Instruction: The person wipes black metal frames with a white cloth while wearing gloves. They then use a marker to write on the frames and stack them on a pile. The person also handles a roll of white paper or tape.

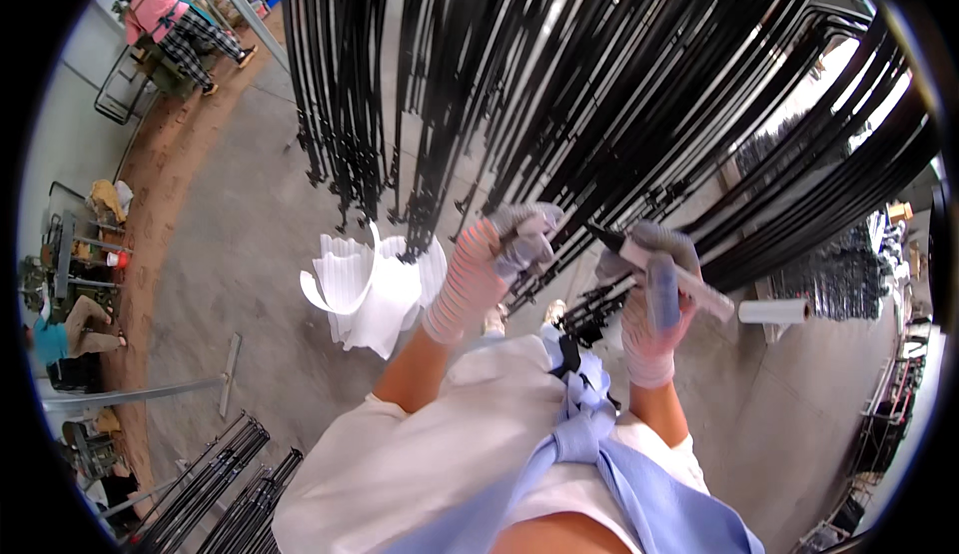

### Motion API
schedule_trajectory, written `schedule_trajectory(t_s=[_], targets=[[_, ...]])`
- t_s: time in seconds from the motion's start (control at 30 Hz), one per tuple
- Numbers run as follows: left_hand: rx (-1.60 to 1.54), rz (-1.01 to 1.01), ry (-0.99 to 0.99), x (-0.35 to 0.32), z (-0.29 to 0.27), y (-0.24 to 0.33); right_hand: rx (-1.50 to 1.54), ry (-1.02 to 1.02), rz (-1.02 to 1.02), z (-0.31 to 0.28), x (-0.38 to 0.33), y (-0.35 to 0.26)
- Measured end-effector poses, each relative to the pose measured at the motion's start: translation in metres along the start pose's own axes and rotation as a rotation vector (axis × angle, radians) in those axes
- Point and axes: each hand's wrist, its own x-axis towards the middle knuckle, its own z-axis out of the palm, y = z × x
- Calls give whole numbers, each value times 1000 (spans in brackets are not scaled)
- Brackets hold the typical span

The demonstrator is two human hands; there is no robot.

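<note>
Both my hands wear striped knit gloves with grey-coated fingers. In my right hand [654, 274] is a pale, thick, pen-like tool [689, 289] with a black tip, slanting up to the left. My left hand [521, 239] is closed, its fingers curled beside the lower ends of long black metal rods [460, 84]. Whatever lies between those fingers is hidden. The rods hang in dense rows in front of me, with small black fittings at their ends. The tool's black tip points at the gap between my hands, close to the rods.
White curled foam sheets [375, 289] lie on the floor to the left. A white roll [774, 312] and stacked black rods [829, 264] are at the right. More black rods [215, 484] stand at the lower left. A person in pink [160, 9] works far left; another person [75, 334] sits below.
</note>
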Motion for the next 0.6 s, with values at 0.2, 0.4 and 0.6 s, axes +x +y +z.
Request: schedule_trajectory(t_s=[0.2, 0.4, 0.6], targets=[[173, 118, -72, -2, -7, -5, 157, -38, 120, 17, 7, -8], [369, 204, -93, -9, -6, 15, -11, -74, 239, 18, 2, -20], [813, 428, -335, -4, -10, 21, 52, -43, 294, 13, 3, -18]])
